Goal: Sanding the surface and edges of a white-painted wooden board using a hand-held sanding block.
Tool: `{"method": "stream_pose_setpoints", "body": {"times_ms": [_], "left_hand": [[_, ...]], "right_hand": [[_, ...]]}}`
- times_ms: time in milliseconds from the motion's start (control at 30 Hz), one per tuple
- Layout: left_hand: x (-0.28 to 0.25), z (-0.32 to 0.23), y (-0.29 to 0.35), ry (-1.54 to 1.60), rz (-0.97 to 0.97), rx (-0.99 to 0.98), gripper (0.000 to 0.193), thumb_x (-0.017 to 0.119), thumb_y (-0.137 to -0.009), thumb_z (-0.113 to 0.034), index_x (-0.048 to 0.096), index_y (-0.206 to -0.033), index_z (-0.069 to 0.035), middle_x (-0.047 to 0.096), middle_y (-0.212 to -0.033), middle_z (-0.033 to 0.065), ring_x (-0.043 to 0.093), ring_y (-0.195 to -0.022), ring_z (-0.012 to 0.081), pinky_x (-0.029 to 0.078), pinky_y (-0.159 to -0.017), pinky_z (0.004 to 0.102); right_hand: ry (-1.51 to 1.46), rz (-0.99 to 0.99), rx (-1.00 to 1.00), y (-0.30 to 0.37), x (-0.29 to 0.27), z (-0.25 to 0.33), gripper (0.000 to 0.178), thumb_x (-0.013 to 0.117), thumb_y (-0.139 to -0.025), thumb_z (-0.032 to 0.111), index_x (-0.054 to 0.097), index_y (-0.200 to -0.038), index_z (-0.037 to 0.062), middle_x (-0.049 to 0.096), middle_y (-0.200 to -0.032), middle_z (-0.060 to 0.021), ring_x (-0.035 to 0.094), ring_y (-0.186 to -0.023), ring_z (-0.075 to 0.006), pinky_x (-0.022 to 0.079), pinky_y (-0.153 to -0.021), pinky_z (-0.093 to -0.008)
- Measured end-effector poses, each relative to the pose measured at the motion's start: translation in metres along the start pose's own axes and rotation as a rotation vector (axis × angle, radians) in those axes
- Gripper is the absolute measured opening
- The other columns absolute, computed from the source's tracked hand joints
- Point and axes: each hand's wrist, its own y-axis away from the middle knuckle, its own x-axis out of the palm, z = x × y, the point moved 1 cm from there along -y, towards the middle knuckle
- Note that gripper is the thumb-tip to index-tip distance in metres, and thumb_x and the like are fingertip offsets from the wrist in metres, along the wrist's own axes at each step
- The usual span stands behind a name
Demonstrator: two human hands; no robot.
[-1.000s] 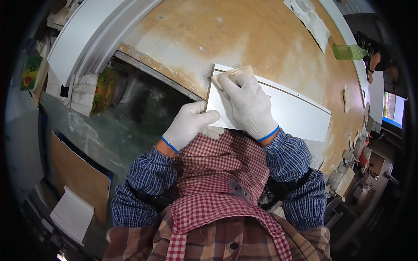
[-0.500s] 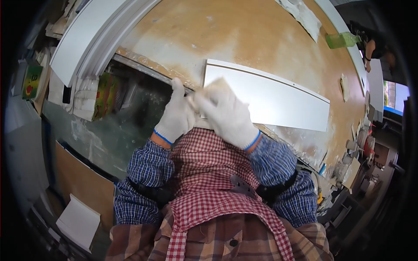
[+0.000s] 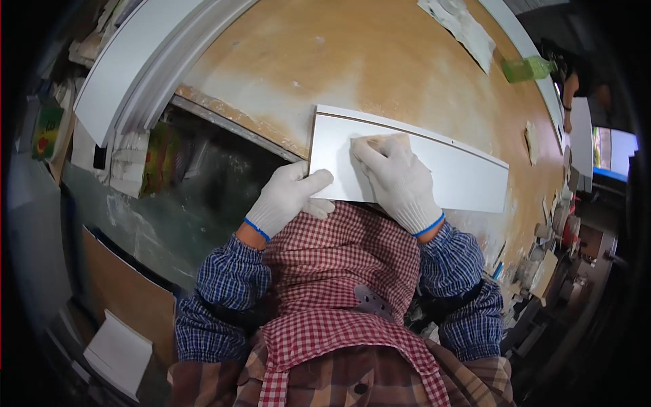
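Observation:
A long white panel (image 3: 427, 173) with a groove along its far side lies on the worktable, its near left end jutting past the table edge. My left hand (image 3: 288, 193), in a white knitted glove, grips that end with the thumb on top and the fingers underneath. My right hand (image 3: 400, 176), gloved alike, is closed on a tan folded piece of sandpaper (image 3: 396, 143) and presses it on the panel's upper face, left of the middle. The glove hides most of the sandpaper.
The tan worktable (image 3: 325, 54) is smeared with white dust. Several long white boards (image 3: 139, 68) lie at the far left. A green bottle (image 3: 527, 69) and a torn sheet (image 3: 464, 30) are at the far right. Another person's arm (image 3: 571, 88) shows beyond the bottle.
My hands were together over the table edge with the sandpaper. They have parted: the left has taken hold of the panel's end, and the right has carried the sandpaper right onto the panel.

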Motion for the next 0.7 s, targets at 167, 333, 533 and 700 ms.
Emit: {"method": "stream_pose_setpoints", "body": {"times_ms": [167,333,533,700], "left_hand": [[-0.002,0.0,0.005,0.012,0.062,0.051,0.04,0.062,-0.104,-0.024,0.062,-0.126,0.01,0.072,-0.105,0.0164,0.075,-0.079,0.0218,0.064,-0.068,0.0308],[-0.001,-0.005,0.009,0.028,0.061,0.027,0.041,0.062,-0.104,-0.026,0.062,-0.126,0.009,0.072,-0.104,0.0156,0.074,-0.08,0.0206,0.064,-0.069,0.0305],[-0.002,-0.003,0.006,0.016,0.06,0.017,0.04,0.062,-0.104,-0.025,0.062,-0.125,0.009,0.072,-0.103,0.0147,0.075,-0.08,0.0203,0.064,-0.07,0.0298],[0.002,-0.005,0.007,0.006,0.086,0.033,0.039,0.061,-0.104,-0.025,0.063,-0.124,0.009,0.072,-0.103,0.0145,0.075,-0.08,0.02,0.064,-0.07,0.0298]], "right_hand": [[-0.006,-0.108,-0.334,-0.039,-0.014,0.01,0.018,0.065,-0.089,0.017,0.065,-0.107,0.0142,0.067,-0.095,-0.0134,0.066,-0.09,-0.0376,0.057,-0.064,-0.0463],[0.071,0.048,-0.239,-0.037,-0.014,0.004,0.025,0.064,-0.089,0.016,0.065,-0.114,0.0162,0.068,-0.103,-0.0101,0.066,-0.099,-0.0361,0.06,-0.068,-0.0453],[0.025,0.186,-0.22,-0.038,-0.02,0.003,0.033,0.064,-0.089,0.014,0.065,-0.122,0.0191,0.068,-0.107,-0.0116,0.066,-0.1,-0.0353,0.06,-0.068,-0.045],[0.024,0.113,-0.222,-0.043,-0.019,0.004,0.036,0.061,-0.093,0.012,0.065,-0.128,0.0185,0.067,-0.114,-0.0134,0.064,-0.099,-0.0364,0.055,-0.078,-0.0441]]}}
